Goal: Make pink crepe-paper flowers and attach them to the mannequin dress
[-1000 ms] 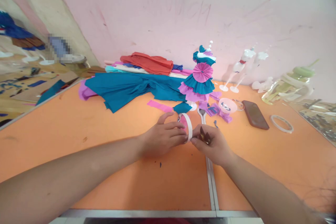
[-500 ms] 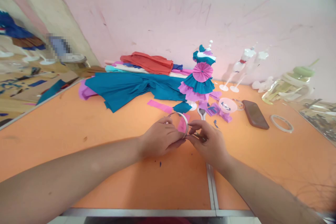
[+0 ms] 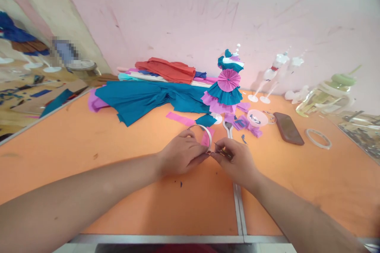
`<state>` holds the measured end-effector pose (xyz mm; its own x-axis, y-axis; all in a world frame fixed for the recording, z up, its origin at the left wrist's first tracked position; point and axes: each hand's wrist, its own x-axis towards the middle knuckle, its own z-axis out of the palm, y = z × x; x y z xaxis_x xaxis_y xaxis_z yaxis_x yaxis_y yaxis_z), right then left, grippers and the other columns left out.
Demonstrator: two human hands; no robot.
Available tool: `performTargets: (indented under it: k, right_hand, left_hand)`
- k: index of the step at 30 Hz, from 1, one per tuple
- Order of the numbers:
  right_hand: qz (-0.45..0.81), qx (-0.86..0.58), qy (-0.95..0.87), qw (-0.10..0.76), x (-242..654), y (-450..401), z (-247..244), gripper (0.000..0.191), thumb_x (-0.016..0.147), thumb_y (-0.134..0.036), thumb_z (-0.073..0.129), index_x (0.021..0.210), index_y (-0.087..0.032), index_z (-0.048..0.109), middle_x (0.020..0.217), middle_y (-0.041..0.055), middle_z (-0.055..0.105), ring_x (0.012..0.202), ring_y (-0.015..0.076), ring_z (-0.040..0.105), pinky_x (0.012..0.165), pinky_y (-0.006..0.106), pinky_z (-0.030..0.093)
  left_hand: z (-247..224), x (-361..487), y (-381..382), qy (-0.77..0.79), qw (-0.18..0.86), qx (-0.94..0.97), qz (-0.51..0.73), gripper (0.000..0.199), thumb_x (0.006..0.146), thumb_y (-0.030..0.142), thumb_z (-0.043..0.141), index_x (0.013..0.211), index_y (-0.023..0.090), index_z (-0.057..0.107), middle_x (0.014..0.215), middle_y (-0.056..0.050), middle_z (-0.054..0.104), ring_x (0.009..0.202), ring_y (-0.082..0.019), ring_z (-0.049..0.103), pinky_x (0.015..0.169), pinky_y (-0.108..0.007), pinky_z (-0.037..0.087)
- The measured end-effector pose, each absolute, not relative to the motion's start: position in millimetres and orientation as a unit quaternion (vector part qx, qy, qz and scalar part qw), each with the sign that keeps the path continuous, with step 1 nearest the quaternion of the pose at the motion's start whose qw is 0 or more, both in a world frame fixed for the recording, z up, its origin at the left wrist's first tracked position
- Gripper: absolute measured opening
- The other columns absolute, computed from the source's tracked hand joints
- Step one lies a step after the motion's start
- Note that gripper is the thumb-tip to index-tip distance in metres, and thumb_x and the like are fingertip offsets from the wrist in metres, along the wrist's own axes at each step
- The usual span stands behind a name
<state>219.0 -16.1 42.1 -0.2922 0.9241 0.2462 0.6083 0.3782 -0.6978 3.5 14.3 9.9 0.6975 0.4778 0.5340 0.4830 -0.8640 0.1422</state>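
Observation:
A thin white tape ring [image 3: 208,136] stands upright at mid-table, with my left hand [image 3: 182,153] closed on its lower part. Just right of it, my right hand [image 3: 234,158] is closed on a small thin tool [image 3: 224,151], mostly hidden by the fingers. The fingertips of both hands nearly meet at the ring's lower edge. Behind the ring lie a pink paper piece [image 3: 206,137] and a pink strip [image 3: 181,119]. Farther back stands a small dress form [image 3: 229,81] dressed in teal and pink pleated paper with a round pink rosette.
Teal paper [image 3: 142,97] and folded red paper [image 3: 166,70] lie along the wall. At right are a pink bowl [image 3: 257,118], a phone [image 3: 288,128], another tape ring [image 3: 318,138], white dress forms [image 3: 280,60] and a green-lidded jug [image 3: 329,95]. Scissors [image 3: 228,125] lie behind my hands.
My right hand's fingers have drawn closer together, and the thin tool shows a little more above them. The ring has shifted slightly left with my left hand.

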Motion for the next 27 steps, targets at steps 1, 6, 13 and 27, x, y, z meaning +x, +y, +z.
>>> performTargets:
  k: [1, 6, 13, 27]
  right_hand:
    - [0.242, -0.501, -0.763, 0.329, 219.7, -15.9, 43.5, 0.01, 0.084, -0.031, 0.067, 0.081, -0.022, 0.065, 0.068, -0.0018, 0.062, 0.056, 0.012, 0.048, 0.055, 0.026, 0.037]
    - [0.218, -0.52, -0.739, 0.369, 225.8, -14.0, 48.8, 0.013, 0.085, -0.031, 0.067, 0.079, -0.022, 0.062, 0.067, -0.0016, 0.059, 0.056, 0.0125, 0.047, 0.054, 0.027, 0.036]
    - [0.266, -0.518, -0.681, 0.444, 226.9, -11.5, 43.1, 0.029, 0.087, -0.031, 0.064, 0.111, -0.026, 0.05, 0.078, -0.0051, 0.061, 0.052, 0.0093, 0.041, 0.053, 0.024, 0.036]
    - [0.295, -0.471, -0.796, 0.24, 230.3, -12.7, 36.9, 0.043, 0.104, -0.056, 0.026, 0.116, -0.022, 0.048, 0.088, 0.0035, 0.062, 0.075, 0.0183, 0.055, 0.069, 0.033, 0.042]
  left_hand:
    - [9.8, 2.6, 15.4, -0.278, -0.013, -0.914, -0.296, 0.026, 0.101, 0.026, 0.047, 0.078, 0.018, 0.057, 0.064, 0.002, 0.064, 0.06, -0.015, 0.057, 0.09, -0.039, 0.04]
    - [7.1, -0.3, 21.3, -0.309, -0.073, -0.886, -0.338, 0.014, 0.101, 0.027, 0.049, 0.093, 0.019, 0.057, 0.073, 0.0, 0.067, 0.077, -0.019, 0.062, 0.101, -0.041, 0.042]
    - [9.2, -1.2, 16.4, -0.338, -0.132, -0.866, -0.344, 0.028, 0.104, 0.026, 0.039, 0.085, 0.018, 0.058, 0.076, -0.003, 0.062, 0.078, -0.019, 0.056, 0.078, -0.033, 0.045]
    - [14.2, -2.0, 12.0, -0.318, -0.239, -0.845, -0.357, 0.036, 0.105, 0.03, 0.035, 0.079, 0.018, 0.057, 0.078, -0.005, 0.063, 0.083, -0.018, 0.057, 0.08, -0.031, 0.048]
